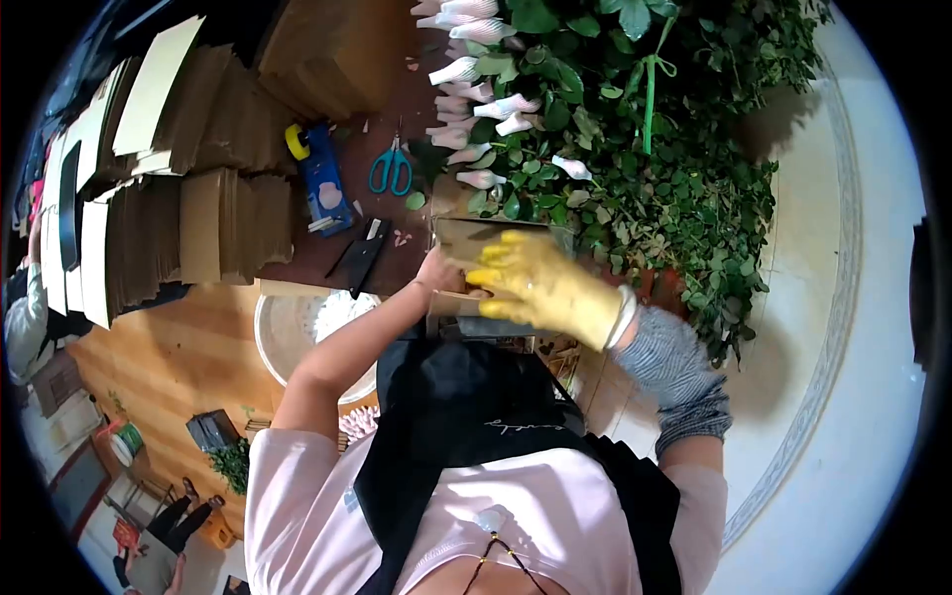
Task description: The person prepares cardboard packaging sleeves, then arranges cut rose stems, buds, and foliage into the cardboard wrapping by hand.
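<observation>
A folded piece of brown cardboard (pixel 481 234) stands at the table's front edge, just ahead of my body. My bare left hand (pixel 442 272) reaches into it from the left; its fingers are mostly hidden between the cardboard and the glove. On my right hand (pixel 545 286) is a yellow rubber glove, slightly blurred, over the right part of the cardboard. Its fingers are stretched out and apart, pointing left, and nothing shows in its grip. Beyond the hands lie rose stems with flower heads in pale net sleeves (pixel 511 106) and dense green leaves (pixel 635 208).
Teal scissors (pixel 391 171), a blue tape dispenser (pixel 322 178) and a black tool (pixel 365 256) lie left on the brown table. Stacked cardboard (pixel 223 223) fills the far left. A white basin (pixel 283 332) stands below the table edge. Other people (pixel 164 545) are at lower left.
</observation>
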A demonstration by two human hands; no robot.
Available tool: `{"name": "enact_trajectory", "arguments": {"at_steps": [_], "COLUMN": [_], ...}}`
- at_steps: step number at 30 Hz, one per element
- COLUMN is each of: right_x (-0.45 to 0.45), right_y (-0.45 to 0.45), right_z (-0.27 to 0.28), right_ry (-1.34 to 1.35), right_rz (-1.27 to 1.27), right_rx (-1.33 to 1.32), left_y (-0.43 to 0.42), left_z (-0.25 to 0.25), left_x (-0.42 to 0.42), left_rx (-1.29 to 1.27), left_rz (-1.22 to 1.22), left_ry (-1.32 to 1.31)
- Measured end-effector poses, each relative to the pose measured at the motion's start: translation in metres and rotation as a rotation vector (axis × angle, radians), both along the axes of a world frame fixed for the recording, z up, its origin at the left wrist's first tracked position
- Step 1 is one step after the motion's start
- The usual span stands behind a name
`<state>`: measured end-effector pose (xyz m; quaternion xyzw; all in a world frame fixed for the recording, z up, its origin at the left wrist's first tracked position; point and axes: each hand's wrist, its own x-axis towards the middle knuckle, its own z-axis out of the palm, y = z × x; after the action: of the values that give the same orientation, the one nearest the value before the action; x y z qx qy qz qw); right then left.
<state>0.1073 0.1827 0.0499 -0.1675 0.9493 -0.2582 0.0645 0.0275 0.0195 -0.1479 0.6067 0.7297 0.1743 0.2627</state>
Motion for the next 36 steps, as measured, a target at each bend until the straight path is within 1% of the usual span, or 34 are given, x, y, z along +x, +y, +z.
{"name": "enact_trajectory", "arguments": {"at_steps": [1,2,4,5,6,7,8,9,10,12,13,14,15,16,17,18,20,21,22,24,25,26,27,28,29,30,31,32,34,36], "right_x": [-0.016,-0.012,-0.055,-0.062,-0.065,-0.071,-0.087,-0.085,-0.080,-0.062,-0.050,-0.033,-0.011,0.015,0.047,0.076,0.102,0.092,0.091,0.090,0.078,0.073,0.064,0.058,0.053,0.055,0.056,0.067,0.060,0.057], "right_y": [0.007,0.012,0.014,0.016,0.013,0.000,-0.002,-0.004,-0.001,0.006,-0.002,-0.008,-0.011,-0.010,-0.005,-0.005,-0.017,-0.034,-0.034,-0.011,0.004,0.013,0.029,0.043,0.058,0.053,0.048,0.043,0.038,0.030], "right_z": [0.023,-0.003,0.019,-0.024,-0.066,-0.070,-0.074,-0.075,-0.075,-0.091,-0.061,-0.046,-0.020,0.000,-0.017,-0.046,-0.072,-0.075,-0.073,-0.058,-0.047,-0.085,-0.087,-0.115,-0.143,-0.142,-0.141,-0.163,-0.163,-0.159], "right_ry": [-0.069,0.068,0.031,0.183,0.332,0.177,-0.308,-0.260,-0.215,0.476,0.516,0.537,0.270,0.002,-0.204,-0.409,-0.306,-0.364,-0.410,-0.350,-0.579,-0.651,-0.677,-0.419,-0.197,-0.194,-0.185,-0.114,-0.175,-0.286], "right_rz": [0.031,-0.078,-0.044,-0.109,-0.171,-0.122,-0.069,-0.099,-0.138,-0.129,-0.040,0.047,-0.017,-0.081,-0.066,-0.048,-0.138,-0.137,-0.132,-0.104,-0.062,-0.049,-0.140,-0.132,-0.159,-0.115,-0.046,-0.072,-0.086,-0.105], "right_rx": [0.092,0.255,0.500,0.541,0.579,0.675,0.474,0.470,0.476,0.340,0.305,0.297,0.027,-0.242,-0.274,-0.305,0.100,0.464,0.365,-0.252,-0.584,-0.946,-0.997,-0.521,-0.027,0.263,0.551,0.638,0.650,0.688], "left_y": [-0.001,0.000,0.003,0.001,0.006,0.008,0.003,0.004,0.010,0.013,-0.002,0.002,0.006,0.009,0.006,0.005,0.005,0.008,0.007,0.005,0.006,0.006,0.004,0.001,-0.003,-0.011,-0.025,-0.042,-0.088,-0.126], "left_z": [0.002,0.004,0.008,0.001,0.004,0.009,0.014,0.018,0.021,0.027,-0.021,-0.010,0.002,0.013,-0.008,0.007,0.008,0.008,0.009,0.005,0.000,-0.001,0.007,0.015,0.010,0.005,0.012,0.063,0.135,0.179], "left_x": [0.002,0.002,0.001,0.003,0.004,0.004,0.003,0.003,0.002,0.002,0.006,0.005,0.005,0.005,0.002,0.003,0.003,0.004,0.004,0.004,0.003,0.002,0.000,-0.003,-0.007,-0.013,-0.014,-0.022,-0.041,-0.079], "left_rx": [-0.150,-0.149,0.078,0.182,0.180,0.090,-0.010,0.021,0.022,-0.341,0.264,0.226,0.187,0.185,0.248,0.173,0.125,0.127,0.122,0.104,0.134,0.156,0.188,0.220,0.241,0.265,0.155,-0.035,0.294,0.215], "left_rz": [-0.047,-0.051,-0.035,-0.009,-0.018,-0.025,-0.029,-0.030,-0.035,-0.072,0.039,0.026,0.016,-0.039,-0.071,-0.008,-0.020,-0.003,-0.016,-0.039,-0.051,-0.052,-0.058,-0.058,-0.042,-0.035,0.033,0.105,0.500,0.860], "left_ry": [0.083,0.093,0.363,0.404,0.404,0.361,0.319,0.379,0.381,0.238,0.431,0.380,0.330,0.552,0.679,0.376,0.395,0.401,0.410,0.449,0.447,0.446,0.362,0.285,0.245,0.206,0.258,0.288,0.295,0.616]}}
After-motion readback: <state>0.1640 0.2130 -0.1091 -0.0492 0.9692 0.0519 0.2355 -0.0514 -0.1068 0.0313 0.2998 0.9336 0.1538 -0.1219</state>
